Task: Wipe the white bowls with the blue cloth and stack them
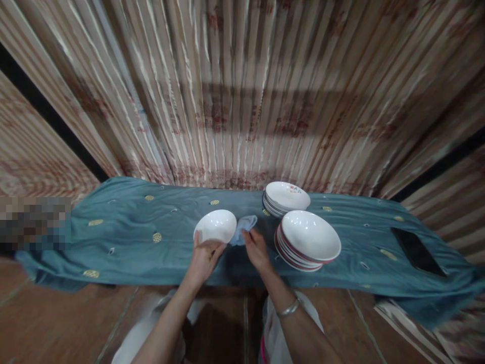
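A white bowl (215,225) is tilted toward me above the cloth-covered table, its near rim gripped by my left hand (206,255). My right hand (256,247), with a bracelet at the wrist, pinches a light blue cloth (243,228) just right of the bowl. The cloth hangs close to the bowl's right edge; whether they touch, I cannot tell. To the right of my right hand stands a stack of white bowls with red rims (311,235). Behind that stack is a pile of white plates (287,196), the top one bearing a small flower print.
A dark phone (417,251) lies at the table's right end. The green tablecloth (129,232) with yellow motifs drapes over the front edge. A pleated curtain (242,101) hangs right behind the table. Dark poles slant at both sides, and a tiled floor shows below.
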`<state>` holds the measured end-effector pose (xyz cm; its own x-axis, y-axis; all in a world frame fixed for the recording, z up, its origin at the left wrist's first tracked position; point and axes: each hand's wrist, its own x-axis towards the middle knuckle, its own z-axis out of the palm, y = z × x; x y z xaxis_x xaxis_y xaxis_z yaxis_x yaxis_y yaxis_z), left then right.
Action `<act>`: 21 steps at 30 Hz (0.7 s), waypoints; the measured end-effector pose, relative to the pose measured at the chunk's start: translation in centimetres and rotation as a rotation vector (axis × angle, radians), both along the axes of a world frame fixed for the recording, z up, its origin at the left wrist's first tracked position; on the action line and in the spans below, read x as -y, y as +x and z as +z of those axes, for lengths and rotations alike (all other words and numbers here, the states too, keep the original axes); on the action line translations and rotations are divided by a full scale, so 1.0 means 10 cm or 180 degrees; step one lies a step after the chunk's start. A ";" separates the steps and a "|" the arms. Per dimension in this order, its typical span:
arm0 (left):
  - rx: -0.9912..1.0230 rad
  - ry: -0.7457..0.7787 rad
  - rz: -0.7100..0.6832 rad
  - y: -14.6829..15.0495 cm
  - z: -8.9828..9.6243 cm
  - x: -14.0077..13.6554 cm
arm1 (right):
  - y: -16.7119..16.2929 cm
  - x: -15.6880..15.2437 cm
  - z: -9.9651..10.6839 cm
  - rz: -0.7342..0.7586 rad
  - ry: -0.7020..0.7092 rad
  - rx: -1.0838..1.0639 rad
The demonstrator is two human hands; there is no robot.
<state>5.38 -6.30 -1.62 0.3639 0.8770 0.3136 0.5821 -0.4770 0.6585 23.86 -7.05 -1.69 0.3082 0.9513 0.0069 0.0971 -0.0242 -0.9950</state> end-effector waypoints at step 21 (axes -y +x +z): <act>0.3447 -0.2266 0.1305 -0.01 -0.07 0.11 | -0.16 -0.28 0.23 0.0517 -0.0143 0.3205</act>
